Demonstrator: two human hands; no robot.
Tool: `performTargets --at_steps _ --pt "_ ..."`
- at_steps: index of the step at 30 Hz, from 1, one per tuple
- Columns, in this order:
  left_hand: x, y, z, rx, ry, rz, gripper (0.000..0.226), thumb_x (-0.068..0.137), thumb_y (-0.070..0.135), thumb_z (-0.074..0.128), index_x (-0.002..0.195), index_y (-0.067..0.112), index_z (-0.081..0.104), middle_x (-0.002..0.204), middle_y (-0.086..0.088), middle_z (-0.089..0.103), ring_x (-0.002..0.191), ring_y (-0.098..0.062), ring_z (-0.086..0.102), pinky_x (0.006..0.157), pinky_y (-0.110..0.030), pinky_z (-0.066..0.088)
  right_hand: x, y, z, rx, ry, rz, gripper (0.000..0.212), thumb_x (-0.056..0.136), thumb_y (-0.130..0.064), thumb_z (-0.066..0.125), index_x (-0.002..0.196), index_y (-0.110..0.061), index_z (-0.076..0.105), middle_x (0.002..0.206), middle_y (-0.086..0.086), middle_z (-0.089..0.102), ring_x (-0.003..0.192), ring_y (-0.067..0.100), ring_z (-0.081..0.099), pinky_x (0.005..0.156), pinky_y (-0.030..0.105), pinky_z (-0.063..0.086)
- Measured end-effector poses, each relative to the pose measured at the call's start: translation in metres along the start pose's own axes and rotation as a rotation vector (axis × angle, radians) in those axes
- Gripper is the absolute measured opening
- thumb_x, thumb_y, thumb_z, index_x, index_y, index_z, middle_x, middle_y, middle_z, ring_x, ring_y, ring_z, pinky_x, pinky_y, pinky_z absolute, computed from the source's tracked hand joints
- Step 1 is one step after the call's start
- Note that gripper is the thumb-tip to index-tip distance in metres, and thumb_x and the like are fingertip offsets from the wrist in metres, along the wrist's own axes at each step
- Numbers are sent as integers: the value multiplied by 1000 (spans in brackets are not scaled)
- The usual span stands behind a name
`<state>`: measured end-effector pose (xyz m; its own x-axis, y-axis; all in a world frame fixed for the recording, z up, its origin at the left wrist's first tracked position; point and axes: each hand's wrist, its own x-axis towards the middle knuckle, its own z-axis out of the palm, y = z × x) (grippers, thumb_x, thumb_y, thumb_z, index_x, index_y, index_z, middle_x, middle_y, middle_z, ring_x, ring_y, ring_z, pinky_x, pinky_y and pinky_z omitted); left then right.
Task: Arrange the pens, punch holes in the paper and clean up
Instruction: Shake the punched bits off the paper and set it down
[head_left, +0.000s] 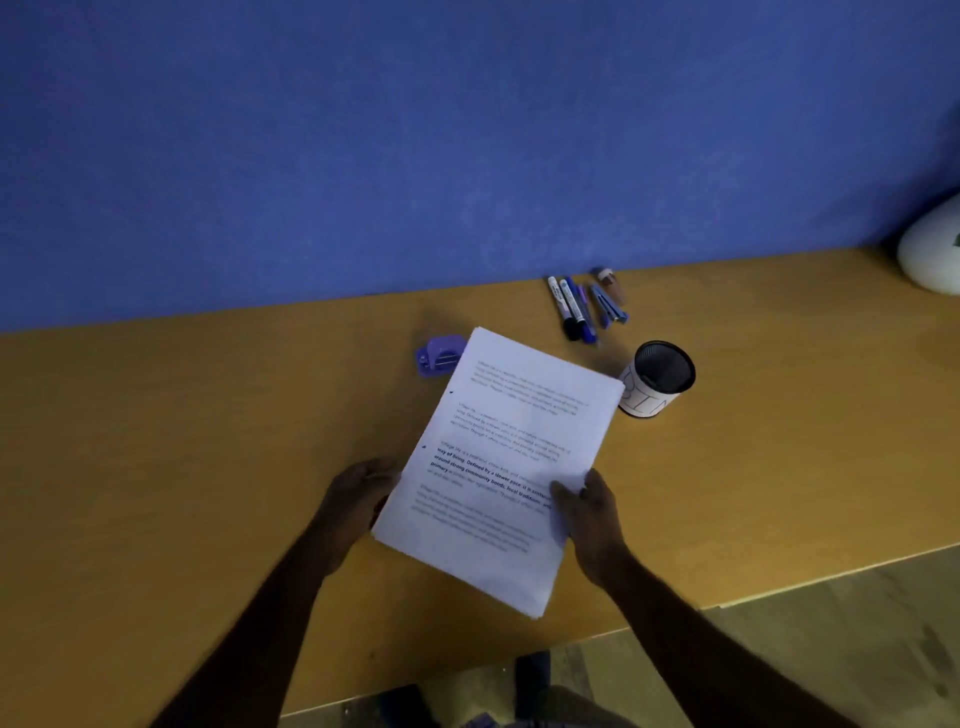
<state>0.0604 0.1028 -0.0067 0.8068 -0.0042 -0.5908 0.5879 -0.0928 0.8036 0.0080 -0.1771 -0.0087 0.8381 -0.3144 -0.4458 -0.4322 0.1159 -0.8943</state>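
Observation:
A stack of printed white paper (511, 441) lies slanted at the middle of the wooden desk (208, 441), with two small holes along its left edge. My left hand (361, 493) holds the stack's lower left edge, its fingers partly under the sheets. My right hand (589, 512) grips the lower right edge, thumb on top. A purple hole punch (439, 354) sits just beyond the stack's top left corner. Several pens and markers (576, 309) lie side by side near the back wall. A black mesh pen cup (657, 376) with a white label stands right of the stack.
A blue partition wall (467, 145) closes the desk's far side. A white rounded object (932, 249) sits at the far right. A small brown capped item (610, 283) lies beside the pens. The desk's front edge runs diagonally, with floor (831, 623) below it.

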Motion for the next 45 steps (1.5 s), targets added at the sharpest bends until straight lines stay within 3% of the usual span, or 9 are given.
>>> performTargets --at_steps 3,7,10,14,20,28,34,38,45 --pt "-1 15 6 38 -134 110 16 95 23 61 110 23 67 103 1 76 96 -20 72 67 -23 55 5 -15 -3 -72 -98 -57 33 95 7 53 127 2 53 123 16 66 110 33 65 93 50 54" --pt "-2 31 17 72 -196 244 20 98 19 56 116 22 65 109 6 74 99 -13 71 75 -24 58 13 -35 0 -151 -177 -116 31 95 5 55 122 -10 56 126 14 66 111 32 65 97 54 52" --pt "-4 35 23 109 -94 331 22 99 16 52 117 25 61 112 7 71 101 -9 69 86 -29 55 17 -49 2 -202 -191 -208 32 95 2 55 125 -12 55 127 11 66 113 30 64 97 55 51" --pt "-13 36 31 174 47 494 22 100 15 52 116 29 57 110 18 66 99 7 64 76 -11 51 19 -64 4 -221 -181 -325 31 96 0 55 122 -16 57 123 7 67 113 28 63 96 56 51" --pt "-26 40 35 187 181 617 26 98 15 56 122 24 56 113 19 64 104 5 61 77 -11 50 12 -80 11 -164 -156 -430 37 95 -8 59 113 -39 52 120 -9 65 112 19 62 92 45 54" --pt "-39 40 44 117 248 606 31 90 17 67 119 20 58 110 11 65 102 -5 62 81 -31 55 11 -76 13 -78 -178 -427 32 89 -3 68 115 -21 65 115 -6 72 102 19 71 86 44 59" --pt "-51 54 44 65 295 718 34 81 32 74 112 31 62 104 27 67 99 3 65 70 -12 55 7 -93 12 10 -176 -528 31 85 -5 73 114 -13 69 115 3 73 104 23 70 84 37 59" --pt "-50 53 42 22 159 657 40 78 17 79 114 22 63 107 9 72 104 -9 68 81 -31 60 5 -92 8 51 -256 -396 37 81 2 74 114 -12 66 109 -3 75 103 16 71 82 28 58" --pt "-59 66 48 -7 170 752 42 72 38 82 109 46 64 109 18 71 103 -6 68 73 -20 59 5 -100 8 30 -233 -517 55 78 -5 80 128 -8 57 124 8 67 116 23 64 93 40 56"
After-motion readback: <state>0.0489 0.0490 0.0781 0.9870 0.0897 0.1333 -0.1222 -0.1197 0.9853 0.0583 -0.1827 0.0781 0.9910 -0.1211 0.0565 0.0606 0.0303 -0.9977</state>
